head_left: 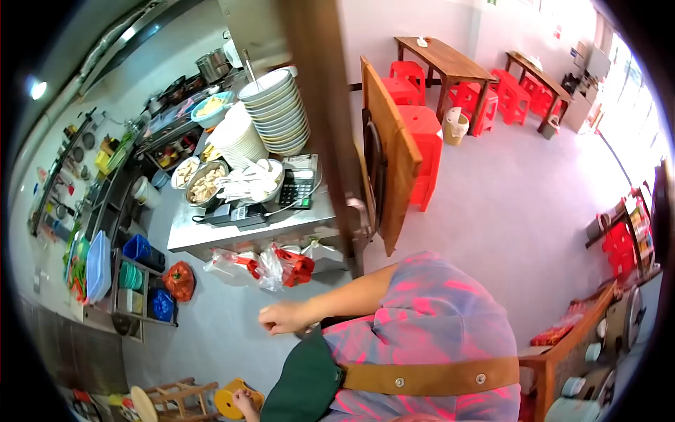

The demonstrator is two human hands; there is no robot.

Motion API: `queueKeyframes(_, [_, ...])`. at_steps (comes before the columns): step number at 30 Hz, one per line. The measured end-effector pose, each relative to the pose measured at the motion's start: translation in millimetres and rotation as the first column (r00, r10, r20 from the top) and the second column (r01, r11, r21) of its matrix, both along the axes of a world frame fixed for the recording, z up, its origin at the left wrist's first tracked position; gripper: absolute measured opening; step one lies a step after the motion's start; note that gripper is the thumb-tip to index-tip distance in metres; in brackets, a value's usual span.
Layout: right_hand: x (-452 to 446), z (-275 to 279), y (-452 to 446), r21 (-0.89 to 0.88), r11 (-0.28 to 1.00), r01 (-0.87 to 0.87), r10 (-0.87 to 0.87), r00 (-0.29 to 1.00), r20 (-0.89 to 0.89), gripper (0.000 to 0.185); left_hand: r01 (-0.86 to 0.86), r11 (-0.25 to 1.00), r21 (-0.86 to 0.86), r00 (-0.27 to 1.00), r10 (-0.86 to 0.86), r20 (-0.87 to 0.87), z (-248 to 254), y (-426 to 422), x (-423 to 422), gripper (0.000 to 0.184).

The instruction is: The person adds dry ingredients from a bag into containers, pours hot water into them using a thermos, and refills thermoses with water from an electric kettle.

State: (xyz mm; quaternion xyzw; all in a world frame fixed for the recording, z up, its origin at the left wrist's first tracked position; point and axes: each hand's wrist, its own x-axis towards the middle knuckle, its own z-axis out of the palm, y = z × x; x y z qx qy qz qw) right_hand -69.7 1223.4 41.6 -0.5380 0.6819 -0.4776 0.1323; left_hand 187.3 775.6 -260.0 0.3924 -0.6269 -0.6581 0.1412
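My right hand (281,318) hangs in front of my body with its fingers curled closed, and nothing shows in it. It is over the grey floor, below the front edge of the steel counter (256,235). My left hand (246,404) is low at the bottom edge, only partly in view, its fingers curled with nothing visible in them. A yellow stool (228,398) lies just beyond it. I wear a dark green apron (302,380) with a brown strap (436,376). Plastic bags (271,267) with red printing hang at the counter front.
On the counter are stacked bowls (278,112), a bowl of white spoons (256,183) and a calculator (297,190). A dark post (316,105) and folded wooden table (397,151) stand beside it. Shelving (144,295), a red bag (179,281) and a wooden stool (176,397) are leftward.
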Motion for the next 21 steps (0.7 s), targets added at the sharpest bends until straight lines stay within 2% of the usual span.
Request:
queueKeyframes(1, [-16.1,-6.2,-15.2,0.064,0.997,0.047,-0.046,0.999,-0.017,0.017,0.022,0.999,0.024,0.994,-0.024,0.11,17.3,-34.2,-15.0,0.006])
queueKeyframes(2, [-32.7,-18.4,-35.8,-0.03,0.998,0.054,-0.057,0.993,-0.107,0.018,0.024,0.999,-0.027,0.989,-0.019,0.148,27.6,-55.9,-41.9,0.006])
queueKeyframes(7, [-112.6,-29.4,-180.2,0.017,0.993,0.119,-0.115,0.983,-0.14,0.023,0.154,0.967,-0.202,0.98,-0.123,0.159,106.9,-115.1,-156.5,0.006])
queueKeyframes(9, [-133.7,-12.8,-264.3,0.056,0.998,0.034,-0.021,0.975,-0.221,0.027,0.182,0.952,-0.244,0.976,-0.144,0.163,123.2,-154.4,-157.9,0.006])
queueKeyframes(11, [-149.1,-4.6,-346.5,0.057,0.994,-0.096,0.102,0.986,-0.129,0.036,0.182,0.947,-0.263,0.971,-0.131,0.201,132.0,-194.3,-138.5,0.006])
queueKeyframes(13, [-159.7,7.3,-419.3,0.216,0.952,-0.216,0.248,0.959,-0.134,0.035,0.165,0.953,-0.255,0.963,-0.1,0.249,136.8,-227.7,-116.0,0.007])
queueKeyframes(15, [-172.0,-7.7,-489.4,0.39,0.854,-0.343,0.414,0.904,-0.111,0.036,0.145,0.964,-0.221,0.95,-0.073,0.304,126.8,-259.1,-97.1,0.007])
queueKeyframes(17, [-190.5,-29.0,-556.9,0.509,0.723,-0.466,0.537,0.843,0.01,0.038,0.135,0.975,-0.176,0.931,-0.064,0.36,108.4,-294.5,-80.6,0.007])
queueKeyframes(20, [-212.2,-38.5,-653.5,0.615,0.564,-0.551,0.441,0.831,0.339,0.039,0.197,0.972,-0.128,0.896,-0.126,0.425,81.7,-378.9,-78.5,0.008])
queueKeyframes(21, [-216.2,-48.4,-687.4,0.54,0.607,-0.582,0.414,0.812,0.41,0.039,0.221,0.966,-0.132,0.888,-0.143,0.436,77.2,-413.5,-79.7,0.008])
